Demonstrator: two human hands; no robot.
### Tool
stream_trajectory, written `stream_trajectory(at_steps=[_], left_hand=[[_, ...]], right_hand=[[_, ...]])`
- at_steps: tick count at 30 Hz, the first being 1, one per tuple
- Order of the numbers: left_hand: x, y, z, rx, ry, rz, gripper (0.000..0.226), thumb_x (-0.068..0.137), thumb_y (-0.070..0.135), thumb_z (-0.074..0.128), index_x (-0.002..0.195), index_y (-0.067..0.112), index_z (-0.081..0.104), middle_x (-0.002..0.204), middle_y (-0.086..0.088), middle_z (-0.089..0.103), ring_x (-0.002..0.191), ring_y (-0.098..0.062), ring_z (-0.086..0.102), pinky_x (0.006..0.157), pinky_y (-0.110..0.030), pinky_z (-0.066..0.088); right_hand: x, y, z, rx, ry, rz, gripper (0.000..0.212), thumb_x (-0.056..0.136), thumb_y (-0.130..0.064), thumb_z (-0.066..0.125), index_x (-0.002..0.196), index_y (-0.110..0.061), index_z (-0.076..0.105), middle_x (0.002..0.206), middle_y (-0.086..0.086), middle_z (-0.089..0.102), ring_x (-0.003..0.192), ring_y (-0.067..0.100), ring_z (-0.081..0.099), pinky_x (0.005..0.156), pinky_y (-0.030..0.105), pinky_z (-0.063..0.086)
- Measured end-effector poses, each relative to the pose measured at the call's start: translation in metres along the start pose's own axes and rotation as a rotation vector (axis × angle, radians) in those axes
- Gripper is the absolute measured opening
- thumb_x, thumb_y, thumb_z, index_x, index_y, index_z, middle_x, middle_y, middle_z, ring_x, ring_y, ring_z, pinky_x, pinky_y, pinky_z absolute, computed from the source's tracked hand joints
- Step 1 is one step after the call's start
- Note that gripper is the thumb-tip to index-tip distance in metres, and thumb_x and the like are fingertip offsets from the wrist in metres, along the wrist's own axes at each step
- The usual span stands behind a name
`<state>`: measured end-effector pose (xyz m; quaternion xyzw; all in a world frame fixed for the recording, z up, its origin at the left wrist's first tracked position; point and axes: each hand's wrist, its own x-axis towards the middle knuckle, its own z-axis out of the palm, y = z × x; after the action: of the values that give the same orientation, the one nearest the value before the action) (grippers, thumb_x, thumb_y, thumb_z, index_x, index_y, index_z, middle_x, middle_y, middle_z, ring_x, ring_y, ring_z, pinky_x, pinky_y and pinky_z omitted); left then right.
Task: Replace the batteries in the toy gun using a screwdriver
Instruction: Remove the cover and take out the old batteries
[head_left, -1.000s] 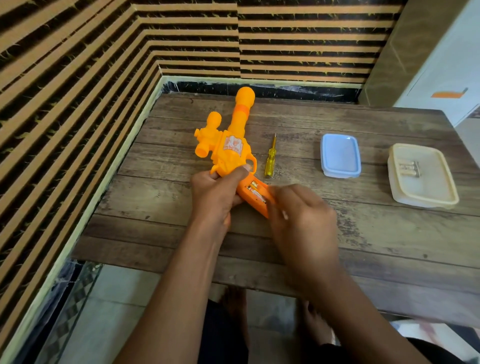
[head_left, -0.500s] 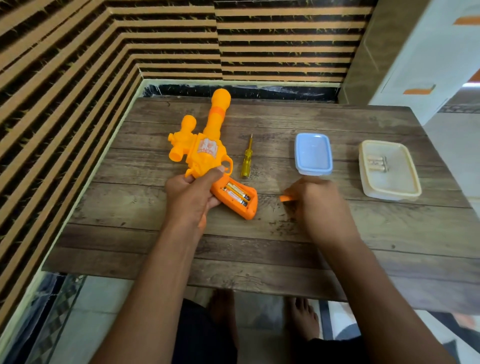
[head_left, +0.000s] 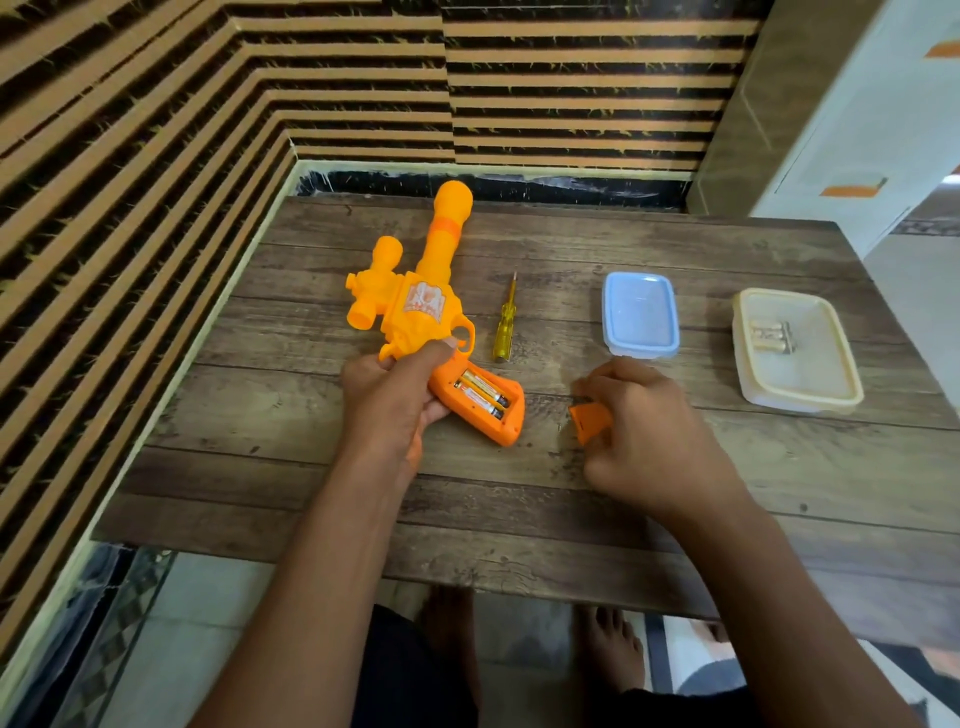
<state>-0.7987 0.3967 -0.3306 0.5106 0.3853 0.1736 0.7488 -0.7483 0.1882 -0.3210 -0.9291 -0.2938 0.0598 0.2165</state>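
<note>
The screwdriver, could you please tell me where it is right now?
In the head view, the screwdriver lies untouched on the table, just right of the toy gun and left of the blue container.

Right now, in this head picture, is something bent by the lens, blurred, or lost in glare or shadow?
Head view: the wide lens bows the wall stripes and the table edges; light is soft and even, without strong glare; the toy gun and the two batteries in its open grip are sharp; the loose batteries in the cream container look pale and soft, hard to count.
</note>
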Motion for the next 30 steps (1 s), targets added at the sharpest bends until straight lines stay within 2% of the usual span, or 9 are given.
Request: stream_trajectory(at_steps=[2, 5, 8, 14, 16, 19, 22, 25, 30], left_hand=[[0.001, 0.0, -0.001, 0.001, 0.003, -0.002, 0.013, 0.086, 0.004, 0.079, 0.09, 0.014, 0.073, 0.099, -0.012, 0.08, 0.092, -0.029, 0.079, 0.067, -0.041, 0.066], [0.002, 0.0, -0.003, 0.005, 0.014, 0.001, 0.011, 0.086, 0.004, 0.077, 0.09, 0.014, 0.074, 0.099, -0.014, 0.08, 0.095, -0.033, 0.078, 0.071, -0.044, 0.066], [0.005, 0.0, -0.005, -0.001, 0.039, -0.007, 0.013, 0.085, 0.006, 0.078, 0.095, 0.014, 0.075, 0.101, -0.015, 0.08, 0.095, -0.035, 0.078, 0.078, -0.051, 0.065], [0.011, 0.001, -0.005, -0.03, 0.084, -0.054, 0.018, 0.083, 0.007, 0.079, 0.097, 0.016, 0.074, 0.099, -0.014, 0.08, 0.089, -0.033, 0.079, 0.074, -0.048, 0.065], [0.014, 0.001, -0.007, -0.034, 0.085, -0.065, 0.019, 0.082, 0.007, 0.08, 0.099, 0.015, 0.074, 0.099, -0.014, 0.08, 0.088, -0.033, 0.079, 0.072, -0.047, 0.066], [0.015, 0.002, -0.008, -0.031, 0.076, -0.072, 0.026, 0.082, 0.008, 0.08, 0.106, 0.011, 0.073, 0.101, -0.016, 0.08, 0.089, -0.036, 0.079, 0.076, -0.053, 0.065], [0.015, 0.002, -0.008, -0.033, 0.069, -0.076, 0.028, 0.082, 0.008, 0.079, 0.109, 0.01, 0.073, 0.102, -0.016, 0.08, 0.089, -0.036, 0.079, 0.077, -0.054, 0.065], [0.013, 0.002, -0.006, -0.038, 0.081, -0.083, 0.025, 0.082, 0.007, 0.08, 0.106, 0.012, 0.072, 0.101, -0.015, 0.08, 0.089, -0.034, 0.079, 0.073, -0.049, 0.066], [0.014, 0.004, -0.007, -0.038, 0.088, -0.083, 0.017, 0.084, 0.007, 0.079, 0.097, 0.016, 0.072, 0.099, -0.014, 0.079, 0.089, -0.032, 0.079, 0.069, -0.044, 0.066]], right_hand=[[0.004, 0.0, 0.004, 0.041, 0.1, -0.048, 0.054, 0.075, -0.032, 0.039, 0.109, -0.009, 0.075, 0.105, 0.009, 0.068, 0.096, 0.034, 0.069, 0.077, 0.048, 0.061], [0.017, 0.001, 0.013, 0.083, 0.178, -0.119, 0.041, 0.085, -0.008, 0.054, 0.121, -0.006, 0.073, 0.105, 0.011, 0.067, 0.092, 0.034, 0.069, 0.077, 0.042, 0.06], [0.036, -0.004, 0.024, 0.133, 0.19, -0.2, 0.045, 0.087, 0.006, 0.059, 0.128, -0.009, 0.07, 0.113, 0.009, 0.064, 0.095, 0.029, 0.067, 0.081, 0.041, 0.059], [0.06, -0.02, 0.036, 0.089, 0.038, -0.202, 0.055, 0.086, -0.004, 0.05, 0.138, -0.014, 0.067, 0.149, 0.029, 0.049, 0.12, 0.045, 0.061, 0.104, 0.04, 0.048], [0.064, -0.022, 0.042, 0.07, 0.014, -0.215, 0.05, 0.092, -0.018, 0.041, 0.132, -0.015, 0.071, 0.136, 0.027, 0.057, 0.121, 0.047, 0.056, 0.106, 0.044, 0.046], [0.068, -0.021, 0.049, 0.028, 0.045, -0.184, 0.033, 0.096, -0.028, 0.054, 0.112, -0.011, 0.077, 0.115, 0.02, 0.068, 0.111, 0.044, 0.062, 0.096, 0.05, 0.054], [0.072, -0.021, 0.05, -0.061, 0.11, -0.076, 0.013, 0.091, -0.014, 0.06, 0.094, -0.01, 0.072, 0.099, 0.013, 0.07, 0.091, 0.039, 0.068, 0.075, 0.047, 0.057], [0.068, -0.02, 0.049, -0.109, 0.206, -0.038, 0.014, 0.085, -0.005, 0.059, 0.088, -0.007, 0.072, 0.086, 0.015, 0.07, 0.08, 0.042, 0.066, 0.065, 0.044, 0.055], [0.055, -0.024, 0.035, 0.153, 0.483, -0.036, 0.011, 0.089, -0.007, 0.055, 0.085, -0.006, 0.065, 0.068, 0.012, 0.062, 0.058, 0.033, 0.056, 0.056, 0.039, 0.04]])
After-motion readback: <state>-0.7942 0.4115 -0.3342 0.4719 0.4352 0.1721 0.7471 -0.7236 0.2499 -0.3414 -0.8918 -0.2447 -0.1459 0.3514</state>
